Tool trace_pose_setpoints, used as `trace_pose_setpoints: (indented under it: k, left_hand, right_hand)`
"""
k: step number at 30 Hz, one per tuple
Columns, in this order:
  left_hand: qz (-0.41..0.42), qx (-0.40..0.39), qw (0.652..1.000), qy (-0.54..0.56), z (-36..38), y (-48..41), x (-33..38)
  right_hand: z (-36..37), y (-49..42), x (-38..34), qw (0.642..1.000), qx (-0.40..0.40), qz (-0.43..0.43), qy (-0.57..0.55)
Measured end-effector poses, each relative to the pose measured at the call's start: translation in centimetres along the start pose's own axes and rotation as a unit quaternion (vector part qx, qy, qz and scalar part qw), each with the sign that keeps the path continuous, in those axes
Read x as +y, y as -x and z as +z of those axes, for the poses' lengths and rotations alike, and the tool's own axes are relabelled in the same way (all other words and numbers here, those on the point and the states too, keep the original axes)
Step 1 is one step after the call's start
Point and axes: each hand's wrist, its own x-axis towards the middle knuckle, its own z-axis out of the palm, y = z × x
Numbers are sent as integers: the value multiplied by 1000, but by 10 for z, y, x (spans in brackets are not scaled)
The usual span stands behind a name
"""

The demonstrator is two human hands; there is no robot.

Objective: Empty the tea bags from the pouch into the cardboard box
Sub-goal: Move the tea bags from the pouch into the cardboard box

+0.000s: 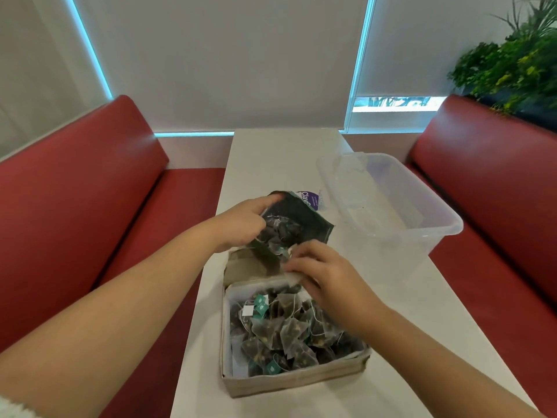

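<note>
Here, the left hand (241, 221) grips the dark pouch (289, 227) tilted mouth-down, just beyond the cardboard box (289, 381) on the bench. The right hand (319, 273), fingers curled (grasp unclear), works at the mouth, nearest the tea bags (280, 330) already inside.

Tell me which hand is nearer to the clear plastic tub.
Right. The right hand is at the pouch's mouth, just short of the clear plastic tub; the left hand grips the pouch's far side, farther away.

Red benches (75, 188), white table (271, 158), blinds (217, 55)
</note>
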Motion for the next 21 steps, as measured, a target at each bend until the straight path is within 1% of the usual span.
trace_pose_setpoints:
  k: [2,4,5,7,8,9,11,15,16,17,19,20,21]
  left_hand:
    - [-2,7,1000,-5,-1,0,2]
    - [-5,9,1000,-4,-2,0,3]
    - [-7,10,1000,-7,-1,1,3]
    - [-9,10,1000,-11,0,3,3]
    - [-10,11,1000,-10,1,4,3]
    - [-10,13,1000,-9,2,5,3]
    - [-12,13,1000,-10,3,7,3]
    - [-13,10,1000,-11,4,7,4]
    - [-11,8,1000,-12,5,7,5]
    - [-11,6,1000,-13,5,6,6]
    - [-12,2,1000,-14,4,6,6]
    - [-13,0,1000,-13,4,6,6]
    - [-14,-1,1000,-12,5,6,6]
  right_hand:
    - [8,22,-5,999,-11,-35,-7]
    - [22,38,-7,998,-64,-23,18]
    - [31,42,-6,994,-99,11,49]
    - [47,48,-2,970,-193,122,81]
    - [53,48,-1,953,-243,160,80]
    - [60,47,-1,941,-281,171,79]
    - [71,39,-7,935,-309,152,78]
    - [84,17,-27,959,-263,102,20]
    - [87,15,-32,959,-270,85,16]
    - [88,13,-35,950,-304,71,22]
    - [89,13,-37,902,-423,68,46]
    - [87,12,-35,883,-461,71,52]
    - [82,12,-33,878,-471,70,48]
